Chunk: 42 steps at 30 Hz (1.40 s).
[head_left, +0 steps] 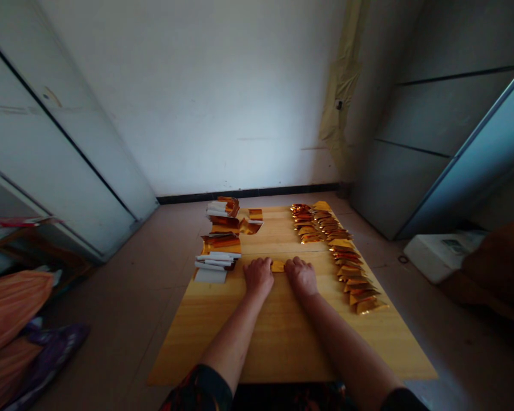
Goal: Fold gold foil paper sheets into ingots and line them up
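A small piece of gold foil paper (278,266) lies on the wooden table (282,325), between my two hands. My left hand (259,275) is closed at its left end, fingers curled over the edge. At the right end, my right hand (300,275) has its fingers curled the same way. Stacks of gold and white sheets (221,244) lie at the table's left side, with a loose curled gold sheet (251,226) beside them. Folded gold pieces (353,271) overlap in a long row along the right edge, with a shorter row (305,222) near the back.
A white wall (240,114) stands behind the table. Grey cabinets (428,125) rise at the right, above a white box (430,257) on the floor. Orange cloth (15,302) and a purple bag (53,362) are at the left.
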### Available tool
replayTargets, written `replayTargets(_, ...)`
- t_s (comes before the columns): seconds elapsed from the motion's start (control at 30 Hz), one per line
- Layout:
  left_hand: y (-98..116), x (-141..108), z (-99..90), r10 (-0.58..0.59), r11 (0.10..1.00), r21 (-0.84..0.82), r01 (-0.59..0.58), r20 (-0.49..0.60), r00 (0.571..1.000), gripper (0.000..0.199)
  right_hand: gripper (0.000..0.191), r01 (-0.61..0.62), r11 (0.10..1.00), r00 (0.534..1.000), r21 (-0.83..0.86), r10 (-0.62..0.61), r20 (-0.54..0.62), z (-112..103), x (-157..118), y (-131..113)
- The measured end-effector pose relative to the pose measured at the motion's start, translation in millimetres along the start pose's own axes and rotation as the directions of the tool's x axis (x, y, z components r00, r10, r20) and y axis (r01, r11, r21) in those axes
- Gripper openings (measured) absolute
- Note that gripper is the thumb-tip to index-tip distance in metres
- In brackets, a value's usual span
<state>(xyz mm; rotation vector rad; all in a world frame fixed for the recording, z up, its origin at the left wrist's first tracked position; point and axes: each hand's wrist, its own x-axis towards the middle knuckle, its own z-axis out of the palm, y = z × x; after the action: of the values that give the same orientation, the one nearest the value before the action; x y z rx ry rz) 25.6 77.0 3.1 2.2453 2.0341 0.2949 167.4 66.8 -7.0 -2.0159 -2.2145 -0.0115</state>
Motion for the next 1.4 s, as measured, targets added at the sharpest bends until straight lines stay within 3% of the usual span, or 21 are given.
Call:
replayTargets(0.3,-1,-7,2.0,0.025,0.999,0.033,-0.025,-0.021,0.999,0.029,0.016,-0.086,0.993,0.996,0.085,0.085,0.011,-6,1,-2)
replayTargets(0.53,0,-7,-3.5,0.019,1.0,-0.005,-0.019,0.004,1.0,0.031,0.019,-0.041,0.999,0.999,0.031,0.04,0.037,-8,3,-2)
replayTargets(0.77,-5,-3,-5.3,0.095,0.995,-0.038,-0.096,-0.013,0.995,0.031,0.017,0.014,0.999,1.0,0.029,-0.014,0.002,-8,-1,-1)
replayTargets(0.97,-8,1,-0.8,0.024,0.996,-0.086,-0.025,-0.014,1.0,0.023,0.018,0.134,0.983,0.991,0.124,-0.135,-0.005,-6,3,2)
replayTargets(1.23,-9,5,-2.9,-0.047,0.992,-0.12,0.046,-0.004,0.999,0.018,0.013,-0.065,0.979,0.997,0.195,0.071,-0.028,-3,7,-6)
replayTargets(1.4,-8,4,-1.8,-0.061,0.988,-0.139,0.061,0.0,0.998,0.019,0.02,-0.152,0.969,0.987,0.193,0.159,-0.021,-4,6,-14)
